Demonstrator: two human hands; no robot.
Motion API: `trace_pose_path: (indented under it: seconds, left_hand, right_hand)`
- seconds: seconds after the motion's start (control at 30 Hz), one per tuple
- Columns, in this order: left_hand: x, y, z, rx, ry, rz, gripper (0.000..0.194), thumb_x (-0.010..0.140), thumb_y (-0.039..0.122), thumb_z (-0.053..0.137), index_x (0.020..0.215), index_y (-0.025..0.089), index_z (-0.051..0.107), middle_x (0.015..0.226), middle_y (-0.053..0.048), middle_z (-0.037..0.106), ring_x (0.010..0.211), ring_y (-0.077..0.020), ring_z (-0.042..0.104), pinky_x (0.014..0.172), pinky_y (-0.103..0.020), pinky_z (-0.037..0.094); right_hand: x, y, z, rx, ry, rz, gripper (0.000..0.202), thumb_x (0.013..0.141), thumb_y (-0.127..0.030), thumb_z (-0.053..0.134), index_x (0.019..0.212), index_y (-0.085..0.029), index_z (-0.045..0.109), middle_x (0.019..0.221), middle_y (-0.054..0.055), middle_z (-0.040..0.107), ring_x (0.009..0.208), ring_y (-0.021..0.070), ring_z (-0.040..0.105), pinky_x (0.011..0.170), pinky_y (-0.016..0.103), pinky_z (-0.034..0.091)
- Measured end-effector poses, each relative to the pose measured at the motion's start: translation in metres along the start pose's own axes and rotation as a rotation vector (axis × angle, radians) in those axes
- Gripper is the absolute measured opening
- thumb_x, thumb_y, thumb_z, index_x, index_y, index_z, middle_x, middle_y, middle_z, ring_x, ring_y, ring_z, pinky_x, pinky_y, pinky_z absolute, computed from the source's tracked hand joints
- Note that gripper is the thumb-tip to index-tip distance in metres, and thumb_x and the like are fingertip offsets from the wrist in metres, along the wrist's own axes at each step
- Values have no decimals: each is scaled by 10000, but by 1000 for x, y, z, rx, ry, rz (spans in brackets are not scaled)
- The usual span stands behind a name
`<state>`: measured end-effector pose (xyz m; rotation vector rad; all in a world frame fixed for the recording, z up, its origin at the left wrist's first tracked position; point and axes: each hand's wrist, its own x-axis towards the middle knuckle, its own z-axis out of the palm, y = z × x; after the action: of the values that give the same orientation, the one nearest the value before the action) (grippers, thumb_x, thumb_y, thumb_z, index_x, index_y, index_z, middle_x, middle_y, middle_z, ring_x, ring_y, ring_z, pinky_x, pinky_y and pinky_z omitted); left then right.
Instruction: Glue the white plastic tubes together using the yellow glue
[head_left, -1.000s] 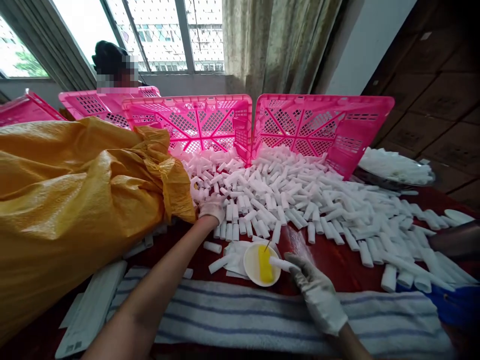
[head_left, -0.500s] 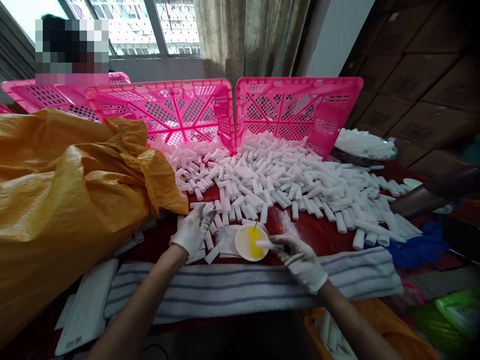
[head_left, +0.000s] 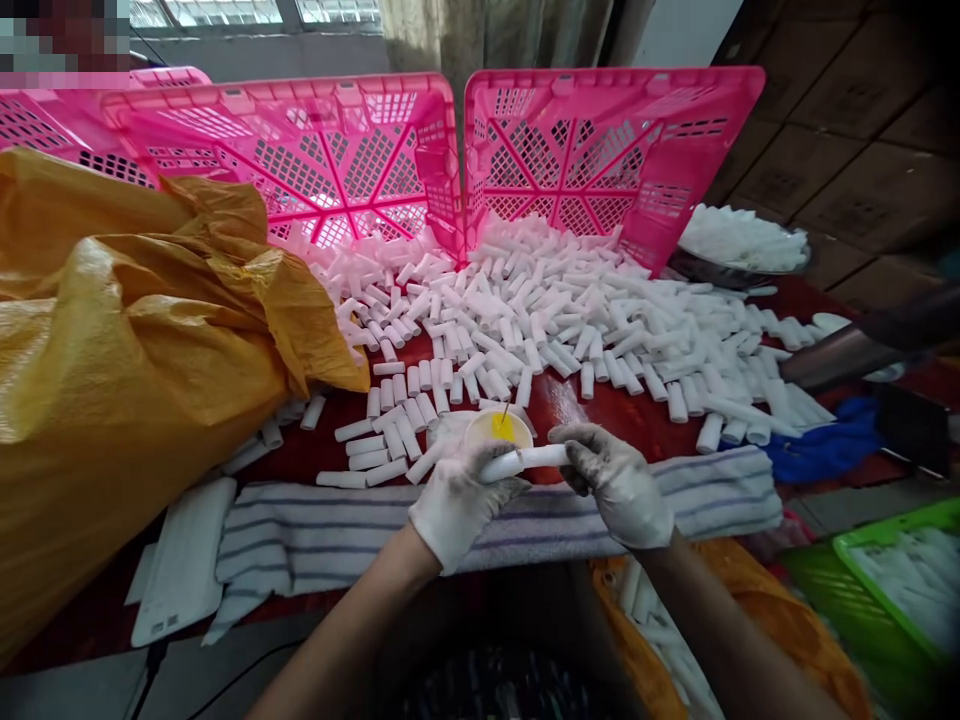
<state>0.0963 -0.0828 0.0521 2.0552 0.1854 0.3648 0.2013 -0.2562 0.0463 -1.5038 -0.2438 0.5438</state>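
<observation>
My left hand [head_left: 459,505], in a white glove, is closed around a short white tube [head_left: 501,467]. My right hand [head_left: 624,490], gloved too with dark smudges on its fingers, pinches a slimmer white tube [head_left: 545,456]. The two tubes meet end to end between the hands; whether one sits inside the other I cannot make out. Just behind them is a small white bowl [head_left: 473,432] holding a yellow block or sponge [head_left: 503,427] with a thin dark stick upright in it. Loose white tubes [head_left: 387,447] lie left of the bowl.
A large heap of white tubes [head_left: 585,300] spreads before two pink crates [head_left: 559,150]. A yellow sack [head_left: 150,330] bulges at left. A striped towel [head_left: 322,540] lines the table's front. At right are a heaped metal bowl [head_left: 739,245], a blue cloth [head_left: 825,440] and a green basket [head_left: 855,600].
My left hand has come rightward from the loose tubes with a white tube, now against the right hand's tube. My right hand has left the bowl. The view has tilted down.
</observation>
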Motion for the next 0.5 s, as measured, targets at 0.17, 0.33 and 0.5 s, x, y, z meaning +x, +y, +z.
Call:
trace_pose_path:
  seconds: [0.17, 0.33, 0.5]
  left_hand:
    - [-2, 11, 5, -25, -217, -322, 521, 938, 525, 322, 714, 165, 625, 661, -43, 638, 599, -141, 569, 615, -251, 467]
    - [-6, 22, 37, -105, -477, -420, 597, 930, 568, 234, 612, 177, 555, 561, -38, 561, 494, -136, 468, 510, -263, 385]
    - [-17, 42, 65, 132, -162, -366, 616, 943, 523, 179, 732, 189, 653, 701, -99, 646, 635, -193, 570, 637, -316, 406]
  right_hand:
    - [-26, -6, 0, -542, -171, -398, 215, 866, -378, 562, 899, -185, 651, 773, 53, 644, 650, 146, 579, 560, 260, 447]
    - [-38, -12, -2, -1167, -128, -944, 328, 881, -289, 471, 579, -194, 558, 534, 27, 521, 499, 136, 468, 519, 283, 339]
    - [-44, 0, -16, -1014, 171, -702, 323, 915, -201, 392, 635, -186, 553, 531, 11, 552, 456, 121, 510, 492, 251, 361]
